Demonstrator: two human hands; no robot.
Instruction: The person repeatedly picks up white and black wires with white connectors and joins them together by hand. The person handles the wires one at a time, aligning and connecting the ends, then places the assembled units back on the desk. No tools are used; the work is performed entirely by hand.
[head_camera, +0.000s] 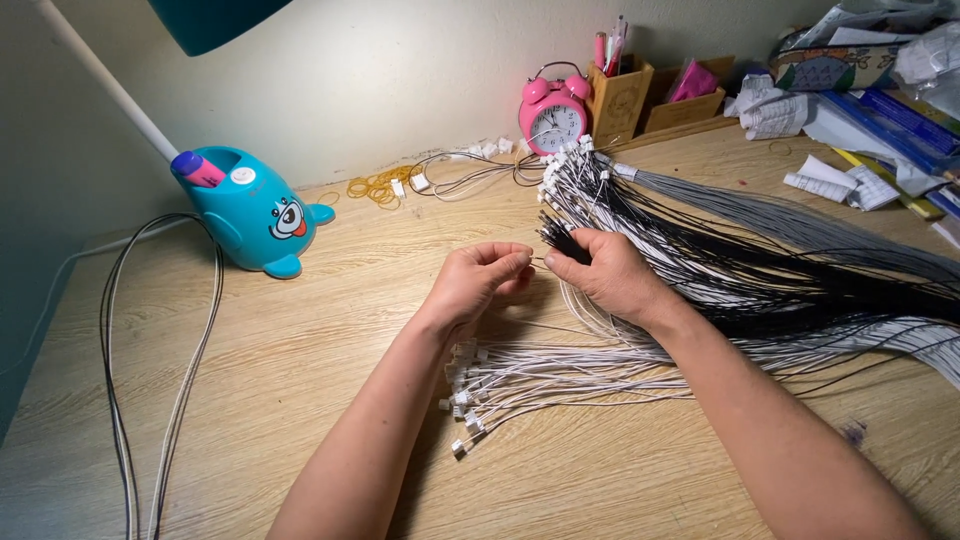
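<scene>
Wooden desk under lamp light, pink alarm clock at far edge. We pinched a thin wire between our left hand and right hand, fingers closed on it, above white connector wires; black-and-grey bundle lay right.

- I see white wires and black wires
- grey wires
- pink clock
- teal lamp base
- light wood-grain desk
</scene>
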